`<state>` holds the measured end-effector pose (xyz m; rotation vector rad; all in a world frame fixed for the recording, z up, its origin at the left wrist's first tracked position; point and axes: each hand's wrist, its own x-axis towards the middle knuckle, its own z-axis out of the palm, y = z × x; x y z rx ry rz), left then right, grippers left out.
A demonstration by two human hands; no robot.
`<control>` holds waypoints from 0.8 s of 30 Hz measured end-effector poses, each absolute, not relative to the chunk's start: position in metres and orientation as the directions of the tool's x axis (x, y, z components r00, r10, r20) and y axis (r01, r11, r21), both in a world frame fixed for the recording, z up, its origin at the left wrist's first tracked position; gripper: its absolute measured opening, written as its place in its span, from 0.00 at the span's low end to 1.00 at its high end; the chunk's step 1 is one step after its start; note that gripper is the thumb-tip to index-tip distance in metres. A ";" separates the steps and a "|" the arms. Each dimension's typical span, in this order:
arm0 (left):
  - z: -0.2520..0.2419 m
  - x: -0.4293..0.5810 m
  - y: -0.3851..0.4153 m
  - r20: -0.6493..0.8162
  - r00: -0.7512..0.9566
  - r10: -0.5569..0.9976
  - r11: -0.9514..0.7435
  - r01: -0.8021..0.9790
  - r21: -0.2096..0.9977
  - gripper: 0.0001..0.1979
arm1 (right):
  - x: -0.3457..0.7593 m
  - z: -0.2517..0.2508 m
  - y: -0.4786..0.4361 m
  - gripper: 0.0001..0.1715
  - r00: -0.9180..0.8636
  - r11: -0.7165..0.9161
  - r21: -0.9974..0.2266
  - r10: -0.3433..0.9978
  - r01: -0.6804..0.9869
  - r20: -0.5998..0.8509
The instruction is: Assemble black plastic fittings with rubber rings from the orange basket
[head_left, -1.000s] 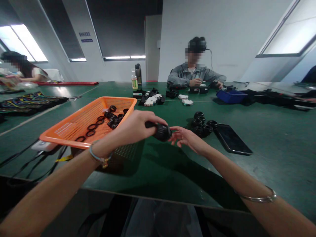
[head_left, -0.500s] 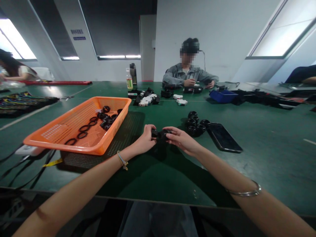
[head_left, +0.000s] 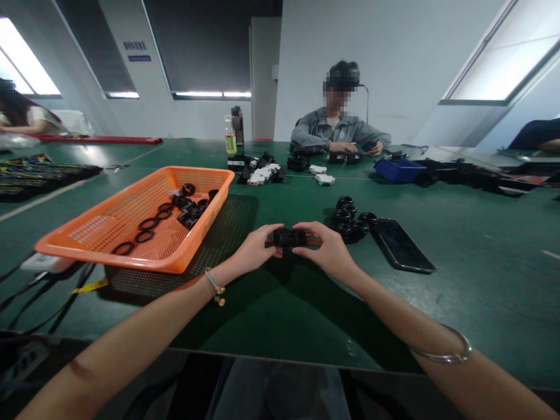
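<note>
R grip (head_left: 326, 252) now on black ribbed fitting (head_left: 289, 237)

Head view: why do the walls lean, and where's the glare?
Head view: wide-lens distortion tilts the wall edges outward; the window upper left is blown out; the left hand and right hand, gripping a black fitting, cast soft shadows on the table.

Basket (head_left: 131, 256) left of fitting (head_left: 289, 237), phone (head_left: 401, 245) right
</note>
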<state>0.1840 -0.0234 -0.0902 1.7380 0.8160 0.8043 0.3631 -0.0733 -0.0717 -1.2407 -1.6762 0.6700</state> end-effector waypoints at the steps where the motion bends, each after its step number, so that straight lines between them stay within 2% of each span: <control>1: -0.090 0.183 -0.023 0.151 0.549 0.822 -0.284 0.165 0.945 0.27 | 0.364 -0.071 -0.074 0.19 -0.093 0.384 -0.797 0.917 0.467 0.387; 4: -0.085 0.179 -0.024 0.133 0.579 0.804 -0.310 0.218 0.925 0.26 | 0.366 -0.071 -0.074 0.19 -0.141 0.443 -0.744 0.889 0.500 0.435; 7: -0.080 0.177 -0.025 0.103 0.571 0.814 -0.276 0.225 0.934 0.21 | 0.369 -0.075 -0.071 0.23 -0.156 0.391 -0.836 0.920 0.385 0.358; 10: -0.080 0.177 -0.024 0.079 0.538 0.839 -0.174 0.129 0.976 0.17 | 0.370 -0.077 -0.068 0.24 -0.146 0.314 -0.898 0.948 0.307 0.281; 13: -0.082 0.179 -0.022 0.059 0.520 0.852 -0.074 0.007 0.997 0.17 | 0.369 -0.077 -0.068 0.22 -0.092 0.282 -0.910 0.959 0.303 0.267; 16: -0.084 0.181 -0.022 0.049 0.499 0.865 -0.037 -0.034 0.999 0.18 | 0.367 -0.077 -0.068 0.21 -0.043 0.272 -0.915 0.961 0.298 0.271; 24: -0.085 0.179 -0.022 0.143 0.479 0.866 -0.220 0.109 0.969 0.21 | 0.366 -0.082 -0.066 0.16 -0.040 0.205 -0.933 0.979 0.296 0.202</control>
